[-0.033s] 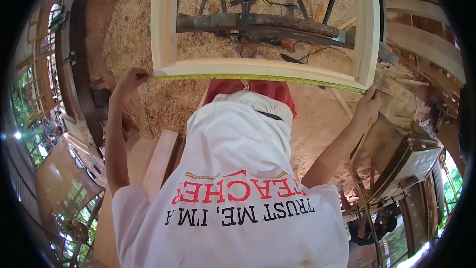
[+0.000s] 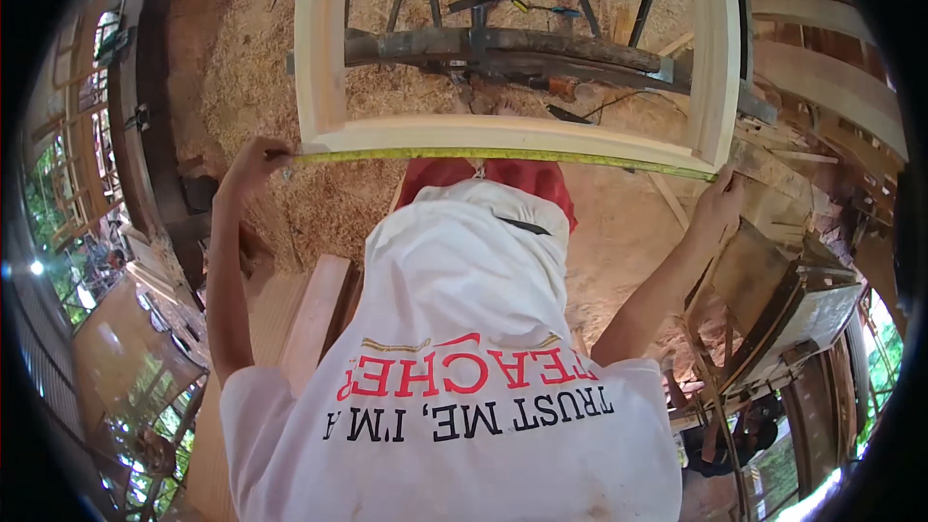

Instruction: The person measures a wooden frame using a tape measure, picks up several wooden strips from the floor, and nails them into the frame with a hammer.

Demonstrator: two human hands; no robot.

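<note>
One pale wooden frame [image 2: 512, 130] lies across a dark metal machine bed [image 2: 503, 46], above a floor covered in sawdust [image 2: 251, 68]. One yellow tape measure [image 2: 503, 157] is stretched flat along the near rail of the frame, from its left corner to its right corner. Two hands are in view. The left hand [image 2: 253, 166] has its grip closed, pinching the left end of the tape at the frame corner. The right hand [image 2: 717, 201] has its grip closed on the right end, just beside the right stile. The frame wood is unpainted, light and smooth-edged. One plank [image 2: 314, 314] lies lower left.
</note>
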